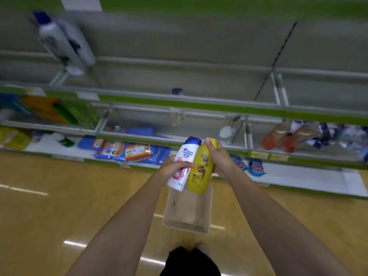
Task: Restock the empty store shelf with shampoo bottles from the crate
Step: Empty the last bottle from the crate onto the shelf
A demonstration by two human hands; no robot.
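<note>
My left hand [170,168] grips a white shampoo bottle with a blue cap [184,156] around its middle. My right hand [220,159] grips a yellow shampoo bottle [201,172] near its cap. Both bottles are held upright, side by side and touching, above a pale crate [208,212] on the floor. The wide grey store shelf [179,80] in front of me is mostly bare; a blurred white and blue bottle [61,40] stands at its upper left.
Lower shelves hold blue packets [159,152], coloured packs [47,110] at the left and brown pouches [278,136] at the right. A wooden floor [59,196] spreads around the crate. My dark-clothed legs [189,261] are at the bottom edge.
</note>
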